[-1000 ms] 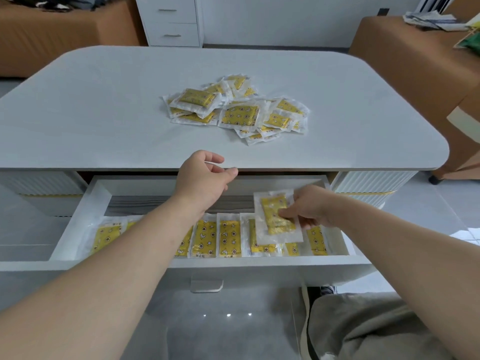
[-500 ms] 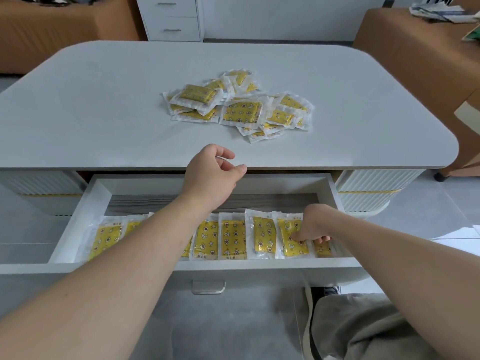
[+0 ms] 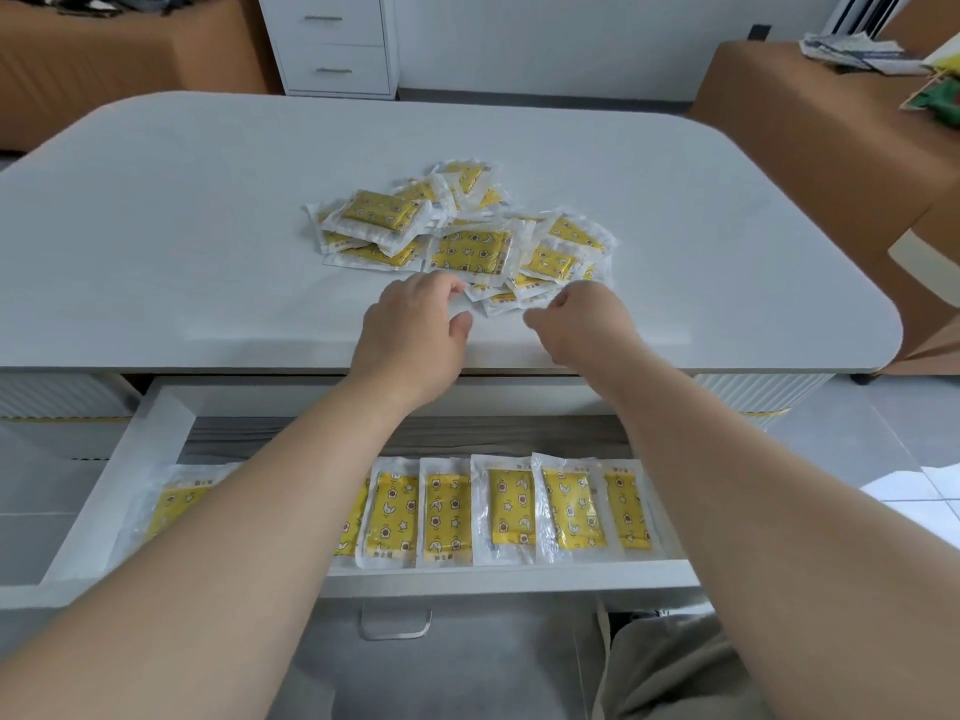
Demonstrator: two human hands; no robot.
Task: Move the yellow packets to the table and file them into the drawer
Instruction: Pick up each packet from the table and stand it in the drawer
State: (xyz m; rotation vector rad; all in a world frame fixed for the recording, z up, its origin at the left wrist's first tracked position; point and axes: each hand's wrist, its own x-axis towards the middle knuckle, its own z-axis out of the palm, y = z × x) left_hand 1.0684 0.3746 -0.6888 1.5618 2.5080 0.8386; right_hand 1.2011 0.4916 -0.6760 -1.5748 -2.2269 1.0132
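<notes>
A loose pile of yellow packets (image 3: 471, 251) in clear wrappers lies on the white table (image 3: 197, 241). Below the table's front edge the white drawer (image 3: 132, 480) stands pulled out. A row of yellow packets (image 3: 511, 507) stands side by side along its front. My left hand (image 3: 413, 332) hovers at the near edge of the pile, fingers loosely curled by the closest packet and holding nothing. My right hand (image 3: 584, 324) is beside it, just right of the nearest packets, fingers loosely curled and empty. My left forearm hides part of the drawer row.
A white cabinet with drawers (image 3: 332, 44) stands behind the table. Brown furniture (image 3: 810, 127) with papers on it is at the right, more brown furniture (image 3: 119, 54) at the back left. My knee (image 3: 675, 672) shows under the drawer's front right.
My right hand set its packet into the right end of the drawer row, let go and rose to the pile. My left hand moved forward from the table edge to the pile.
</notes>
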